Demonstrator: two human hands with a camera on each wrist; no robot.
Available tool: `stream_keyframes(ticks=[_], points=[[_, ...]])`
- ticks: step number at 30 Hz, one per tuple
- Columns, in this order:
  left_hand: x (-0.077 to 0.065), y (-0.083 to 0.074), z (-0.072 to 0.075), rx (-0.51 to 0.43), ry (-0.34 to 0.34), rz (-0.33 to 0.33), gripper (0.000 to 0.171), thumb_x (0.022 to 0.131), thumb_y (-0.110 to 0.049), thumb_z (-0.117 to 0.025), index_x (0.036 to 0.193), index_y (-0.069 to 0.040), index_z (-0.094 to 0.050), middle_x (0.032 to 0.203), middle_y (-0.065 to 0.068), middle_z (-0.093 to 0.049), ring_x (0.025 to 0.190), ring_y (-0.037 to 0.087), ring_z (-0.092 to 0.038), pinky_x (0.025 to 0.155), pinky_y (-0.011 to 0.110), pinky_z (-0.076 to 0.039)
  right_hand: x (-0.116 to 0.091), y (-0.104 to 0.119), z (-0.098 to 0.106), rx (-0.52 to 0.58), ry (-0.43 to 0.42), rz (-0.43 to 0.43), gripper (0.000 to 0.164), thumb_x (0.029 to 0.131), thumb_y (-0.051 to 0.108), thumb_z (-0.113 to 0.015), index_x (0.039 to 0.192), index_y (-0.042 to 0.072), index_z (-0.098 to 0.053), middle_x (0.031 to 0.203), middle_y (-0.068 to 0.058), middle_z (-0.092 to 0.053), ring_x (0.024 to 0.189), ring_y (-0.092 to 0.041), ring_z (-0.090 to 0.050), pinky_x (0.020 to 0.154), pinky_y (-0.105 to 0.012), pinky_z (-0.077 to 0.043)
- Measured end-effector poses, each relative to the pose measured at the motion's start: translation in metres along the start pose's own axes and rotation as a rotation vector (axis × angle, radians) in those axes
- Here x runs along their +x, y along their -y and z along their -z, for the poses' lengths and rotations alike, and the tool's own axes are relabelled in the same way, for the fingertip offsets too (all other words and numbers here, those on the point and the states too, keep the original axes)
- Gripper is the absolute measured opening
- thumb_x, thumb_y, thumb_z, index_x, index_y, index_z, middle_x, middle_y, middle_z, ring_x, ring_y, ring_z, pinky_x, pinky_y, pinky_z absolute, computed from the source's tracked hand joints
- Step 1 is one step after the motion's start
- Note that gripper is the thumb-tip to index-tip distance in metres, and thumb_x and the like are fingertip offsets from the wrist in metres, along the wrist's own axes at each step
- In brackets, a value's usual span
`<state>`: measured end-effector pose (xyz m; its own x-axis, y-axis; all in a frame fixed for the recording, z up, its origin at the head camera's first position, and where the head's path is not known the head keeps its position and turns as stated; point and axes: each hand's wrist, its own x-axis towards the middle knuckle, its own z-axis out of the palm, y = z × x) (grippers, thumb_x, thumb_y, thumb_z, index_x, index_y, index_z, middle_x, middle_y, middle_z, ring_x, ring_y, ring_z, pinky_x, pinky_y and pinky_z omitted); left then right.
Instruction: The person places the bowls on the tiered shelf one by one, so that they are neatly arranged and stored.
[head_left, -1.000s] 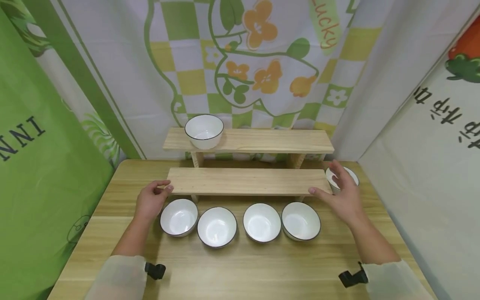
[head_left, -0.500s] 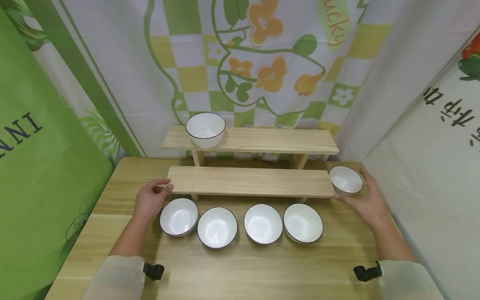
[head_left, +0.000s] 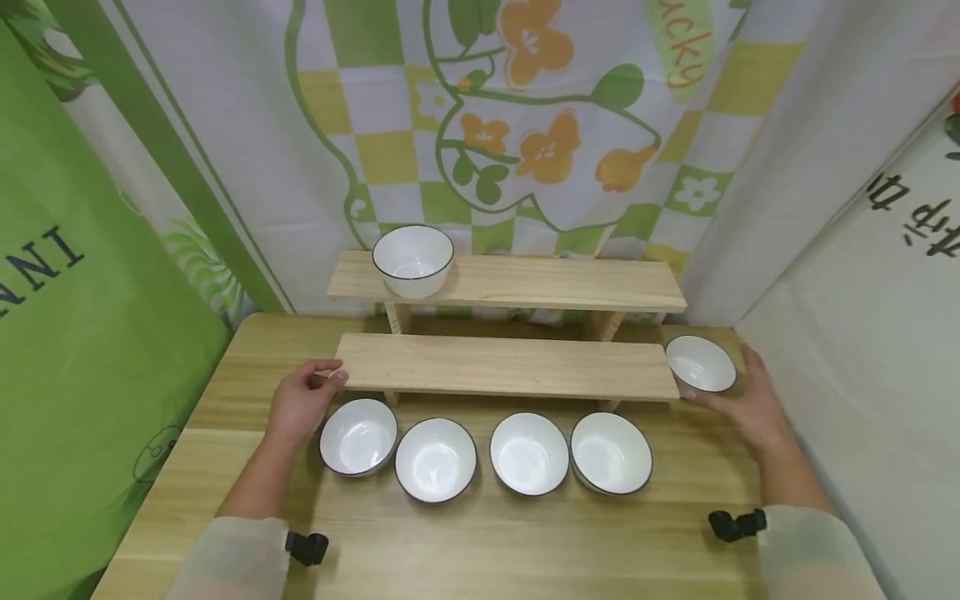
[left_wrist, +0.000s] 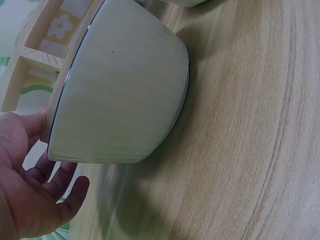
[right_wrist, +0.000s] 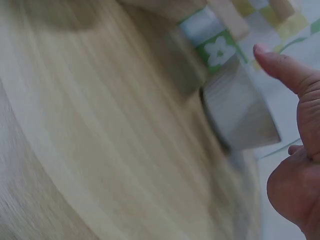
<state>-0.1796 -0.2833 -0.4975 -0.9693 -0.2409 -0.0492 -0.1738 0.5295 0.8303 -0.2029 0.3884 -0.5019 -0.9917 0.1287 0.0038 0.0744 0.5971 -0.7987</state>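
In the head view my left hand [head_left: 303, 402] pinches the left end of the lower board of a two-step wooden shelf [head_left: 510, 365], thumb on top. The left wrist view has the thumb at the board's end and the other fingers loosely bent below it, beside a white bowl [left_wrist: 117, 90]. My right hand [head_left: 752, 410] is at the right side of another white dark-rimmed bowl [head_left: 701, 363], which stands on the table just past the shelf's right end. Its thumb reaches toward the board's corner. The right wrist view shows the thumb extended, apart from that bowl [right_wrist: 240, 107].
Several white bowls stand in a row before the shelf, the rightmost bowl [head_left: 611, 452] near the right hand. One bowl [head_left: 412, 260] sits on the upper board's left part. A patterned curtain [head_left: 390, 158] hangs behind the wooden table [head_left: 525, 550]; cloth walls flank both sides.
My right hand has moved right, from over the lower board's right end to the far side of the right bowl, which now shows fully. The left hand has stayed at the board's end.
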Motion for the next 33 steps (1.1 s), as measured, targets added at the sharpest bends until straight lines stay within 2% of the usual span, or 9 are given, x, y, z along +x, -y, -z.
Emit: stream_keyframes(ticks=[4,11,21,29,33], points=[[0.0,-0.003,0.0,0.004,-0.002,0.002,0.045,0.1,-0.048,-0.068,0.129,-0.014,-0.07,0.1,0.009,-0.065,0.089,0.021,-0.057,0.067,0.03,-0.05,0.005,-0.008,0.001,-0.007,0.014,0.001,0.133,0.082,0.035,-0.091,0.166,0.01,0.009,0.17,-0.023,0.011,0.153,-0.051,0.01,0.117,-0.073,0.001],[0.0,-0.006,0.002,0.004,0.011,0.004,0.046,0.1,-0.048,-0.067,0.13,-0.013,-0.07,0.101,0.01,-0.064,0.091,0.022,-0.057,0.069,0.031,-0.05,0.014,-0.012,-0.009,-0.083,-0.017,0.005,0.129,0.083,0.033,-0.089,0.164,0.001,0.007,0.168,-0.031,0.003,0.152,-0.057,-0.004,0.118,-0.072,-0.01],[-0.002,-0.003,0.005,0.002,-0.007,-0.009,0.048,0.099,-0.05,-0.069,0.129,-0.013,-0.07,0.1,0.01,-0.067,0.088,0.021,-0.059,0.067,0.029,-0.05,0.025,-0.012,-0.024,-0.098,-0.044,-0.073,0.123,0.086,0.035,-0.084,0.164,0.001,0.006,0.165,-0.037,-0.009,0.149,-0.057,-0.018,0.118,-0.068,-0.019],[-0.001,0.0,0.002,-0.003,-0.004,-0.003,0.047,0.099,-0.049,-0.069,0.129,-0.013,-0.07,0.098,0.008,-0.065,0.086,0.02,-0.057,0.066,0.029,-0.05,0.027,-0.015,-0.026,-0.123,-0.073,-0.123,0.121,0.088,0.043,-0.08,0.165,0.004,0.004,0.167,-0.033,-0.01,0.149,-0.055,-0.02,0.118,-0.066,-0.022],[0.0,0.001,0.0,-0.02,-0.003,-0.011,0.047,0.099,-0.049,-0.069,0.128,-0.013,-0.071,0.097,0.009,-0.065,0.085,0.021,-0.058,0.065,0.029,-0.05,0.024,-0.016,-0.026,-0.119,-0.076,-0.126,0.119,0.089,0.042,-0.08,0.165,0.003,0.003,0.167,-0.033,-0.01,0.149,-0.056,-0.02,0.118,-0.066,-0.022]])
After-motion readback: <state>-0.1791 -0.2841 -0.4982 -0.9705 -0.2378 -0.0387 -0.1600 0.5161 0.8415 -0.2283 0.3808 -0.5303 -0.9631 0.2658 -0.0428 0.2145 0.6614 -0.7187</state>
